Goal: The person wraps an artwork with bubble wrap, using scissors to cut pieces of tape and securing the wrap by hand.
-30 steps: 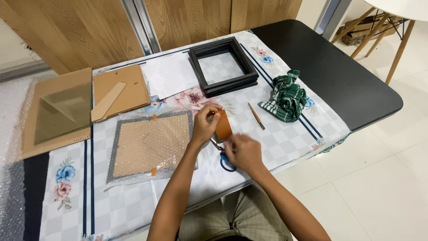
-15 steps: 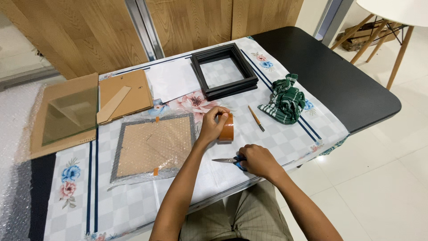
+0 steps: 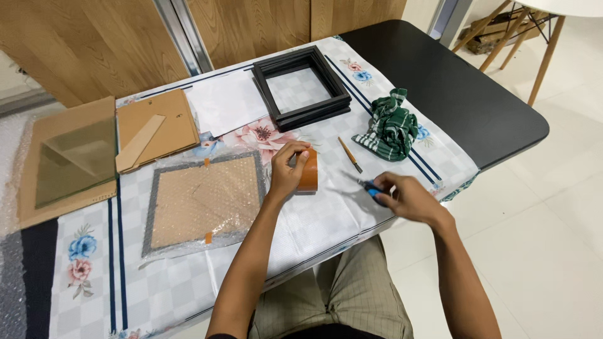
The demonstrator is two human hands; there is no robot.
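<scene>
My left hand [image 3: 287, 168] grips a brown roll of packing tape [image 3: 308, 171], held upright on the checked tablecloth [image 3: 314, 220]. Just left of it lies a flat board wrapped in bubble wrap [image 3: 204, 198], with small orange tape pieces on it. My right hand [image 3: 408, 198] is near the table's right front edge, closed on blue-handled scissors [image 3: 372, 186]. The hand and scissors are blurred by motion.
A black picture frame [image 3: 301, 88] lies at the back, white paper [image 3: 226, 103] beside it. Brown cardboard pieces [image 3: 157, 129] and a glass pane on card [image 3: 69, 160] are at the left. A green checked cloth [image 3: 389, 129] and a pencil [image 3: 350, 155] are at the right.
My right hand moved to the right with the scissors, away from the tape roll. My left hand stays on the roll.
</scene>
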